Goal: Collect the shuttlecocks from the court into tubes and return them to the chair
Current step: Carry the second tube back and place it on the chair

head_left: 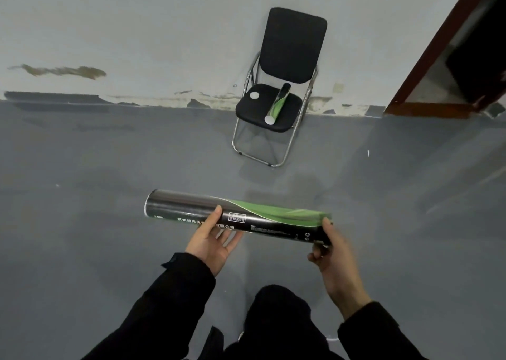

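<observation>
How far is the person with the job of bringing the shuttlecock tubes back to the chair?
One tube already lies on the chair, with a loose white cap beside it on the seat. A second tube is in hand: the left hand supports its middle and the right hand has a grip on its end. This one has yet to reach the chair. No shuttlecocks show on the floor in view.

You are seeing the room in flat, dim, cool light with no single clear source. Shadows are soft: a faint one lies on the floor (82, 222) under the chair (276, 99). A pale sheen runs along the top of the tube (191, 206) you hold. The wide lens bends the wall base and the door frame (427, 58) towards the picture's edges. Detail looks slightly soft throughout.
</observation>
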A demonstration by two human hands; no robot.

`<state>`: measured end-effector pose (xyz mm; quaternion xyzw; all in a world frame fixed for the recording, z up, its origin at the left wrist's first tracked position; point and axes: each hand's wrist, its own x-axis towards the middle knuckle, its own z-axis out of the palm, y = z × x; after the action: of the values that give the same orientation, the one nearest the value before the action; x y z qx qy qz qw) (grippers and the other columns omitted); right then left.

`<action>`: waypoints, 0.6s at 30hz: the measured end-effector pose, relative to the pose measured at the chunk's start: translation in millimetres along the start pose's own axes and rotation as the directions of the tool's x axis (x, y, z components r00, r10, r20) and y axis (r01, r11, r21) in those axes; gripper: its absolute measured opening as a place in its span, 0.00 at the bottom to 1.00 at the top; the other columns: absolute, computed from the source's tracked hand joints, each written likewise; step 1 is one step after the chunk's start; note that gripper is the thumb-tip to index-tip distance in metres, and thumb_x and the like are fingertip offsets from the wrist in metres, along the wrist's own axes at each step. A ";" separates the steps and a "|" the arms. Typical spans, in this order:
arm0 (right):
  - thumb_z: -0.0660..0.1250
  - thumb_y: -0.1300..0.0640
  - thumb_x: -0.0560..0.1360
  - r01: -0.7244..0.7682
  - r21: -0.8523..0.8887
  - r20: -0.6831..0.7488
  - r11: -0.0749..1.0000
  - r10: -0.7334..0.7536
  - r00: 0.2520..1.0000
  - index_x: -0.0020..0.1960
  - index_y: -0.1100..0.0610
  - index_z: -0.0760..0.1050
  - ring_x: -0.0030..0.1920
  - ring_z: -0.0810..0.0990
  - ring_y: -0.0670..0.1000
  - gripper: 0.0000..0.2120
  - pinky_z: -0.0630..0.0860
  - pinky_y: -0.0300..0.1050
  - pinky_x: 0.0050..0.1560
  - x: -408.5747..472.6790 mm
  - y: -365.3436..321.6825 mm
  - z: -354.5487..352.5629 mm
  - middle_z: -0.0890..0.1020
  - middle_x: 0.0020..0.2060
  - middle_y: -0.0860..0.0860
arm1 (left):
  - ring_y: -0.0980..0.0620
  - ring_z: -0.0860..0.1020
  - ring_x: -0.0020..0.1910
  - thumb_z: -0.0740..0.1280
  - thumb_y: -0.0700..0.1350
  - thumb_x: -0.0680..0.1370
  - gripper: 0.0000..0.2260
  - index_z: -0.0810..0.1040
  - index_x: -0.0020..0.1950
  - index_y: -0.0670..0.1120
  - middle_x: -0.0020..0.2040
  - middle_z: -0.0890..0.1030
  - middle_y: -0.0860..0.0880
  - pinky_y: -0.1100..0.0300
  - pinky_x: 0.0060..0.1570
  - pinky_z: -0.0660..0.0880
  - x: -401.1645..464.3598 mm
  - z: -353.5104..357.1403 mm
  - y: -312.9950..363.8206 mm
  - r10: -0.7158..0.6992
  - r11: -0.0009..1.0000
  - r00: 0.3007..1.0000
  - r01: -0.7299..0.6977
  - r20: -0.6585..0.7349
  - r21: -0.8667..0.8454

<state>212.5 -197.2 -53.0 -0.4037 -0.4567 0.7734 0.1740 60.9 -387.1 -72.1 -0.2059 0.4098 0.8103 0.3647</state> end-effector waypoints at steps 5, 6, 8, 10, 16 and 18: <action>0.64 0.50 0.82 0.009 0.038 0.007 0.999 -0.009 1.000 0.43 0.50 0.88 0.29 0.66 0.46 0.15 0.70 0.41 0.31 138.3 -25.3 67.5 0.75 0.34 0.47 | 0.46 0.82 0.59 0.73 0.48 0.73 0.14 0.81 0.57 0.45 0.50 0.87 0.46 0.47 0.64 0.76 133.0 55.5 69.3 -0.015 0.999 0.999 0.013 0.035 0.050; 0.64 0.50 0.82 0.011 0.049 0.008 0.999 -0.011 1.000 0.43 0.50 0.87 0.29 0.66 0.46 0.15 0.69 0.41 0.30 167.9 -30.0 84.3 0.75 0.34 0.48 | 0.45 0.82 0.61 0.73 0.48 0.73 0.15 0.81 0.58 0.45 0.52 0.86 0.46 0.47 0.66 0.75 159.4 68.6 82.3 -0.026 0.998 0.999 0.023 0.043 0.060; 0.64 0.50 0.81 -0.004 0.061 0.052 0.998 0.001 0.999 0.44 0.52 0.87 0.29 0.66 0.46 0.15 0.68 0.41 0.30 224.8 -44.2 121.2 0.74 0.35 0.49 | 0.44 0.81 0.64 0.73 0.48 0.74 0.16 0.81 0.61 0.44 0.56 0.86 0.44 0.46 0.69 0.74 208.0 95.6 107.4 -0.056 0.996 0.997 0.052 0.054 0.072; 0.64 0.50 0.82 -0.022 0.013 0.092 1.000 0.020 0.996 0.48 0.55 0.87 0.30 0.65 0.47 0.15 0.68 0.42 0.31 280.5 -58.4 161.7 0.74 0.36 0.49 | 0.43 0.82 0.63 0.73 0.47 0.74 0.15 0.82 0.59 0.44 0.56 0.86 0.43 0.46 0.67 0.76 256.6 119.9 138.7 -0.075 0.994 0.996 0.071 0.039 0.087; 0.67 0.46 0.79 -0.036 -0.088 0.230 0.996 0.055 0.972 0.53 0.57 0.85 0.32 0.68 0.48 0.16 0.69 0.45 0.33 408.2 -119.2 265.6 0.74 0.38 0.53 | 0.47 0.85 0.58 0.73 0.47 0.75 0.18 0.79 0.64 0.45 0.57 0.86 0.45 0.50 0.51 0.84 369.8 170.5 242.0 -0.013 0.998 1.000 0.012 0.023 0.054; 0.69 0.45 0.76 -0.066 -0.103 0.242 0.992 0.089 0.966 0.56 0.60 0.84 0.32 0.69 0.49 0.20 0.69 0.45 0.33 451.4 -129.3 296.3 0.73 0.40 0.57 | 0.46 0.83 0.62 0.73 0.47 0.75 0.21 0.78 0.68 0.45 0.60 0.85 0.44 0.50 0.51 0.84 415.3 180.0 271.5 -0.003 0.999 1.000 0.003 -0.001 0.033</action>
<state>-309.4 -9.6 -77.5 -0.3298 -0.4945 0.8014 0.0662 -421.3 -173.2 -91.0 -0.2006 0.4230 0.8029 0.3691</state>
